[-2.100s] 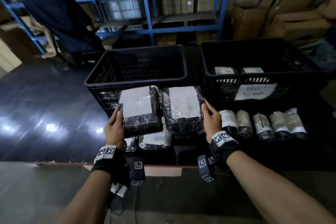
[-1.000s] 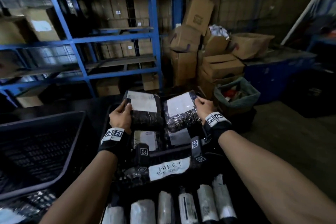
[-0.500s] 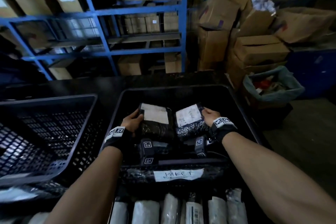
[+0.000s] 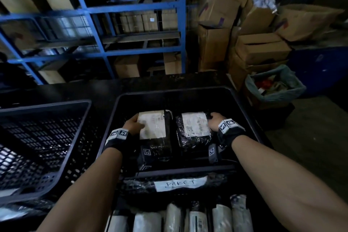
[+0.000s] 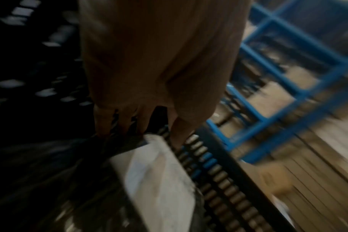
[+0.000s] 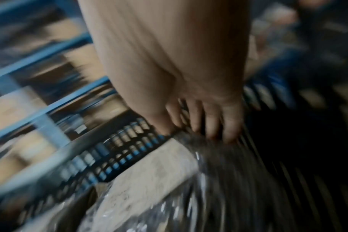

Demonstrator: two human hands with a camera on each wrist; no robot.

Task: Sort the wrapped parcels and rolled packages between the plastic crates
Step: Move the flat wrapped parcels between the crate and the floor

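Gripping two parcels inside crate (image 4: 243, 103) — left hand (image 4: 132, 124), right hand (image 4: 214, 121).

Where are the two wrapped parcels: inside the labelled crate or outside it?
Inside. Both parcels sit below the crate's rim, each hand holding one.

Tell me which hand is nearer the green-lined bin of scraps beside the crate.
Right. The right hand holds a parcel on the crate's bin side; the left hand holds its parcel on the far side.
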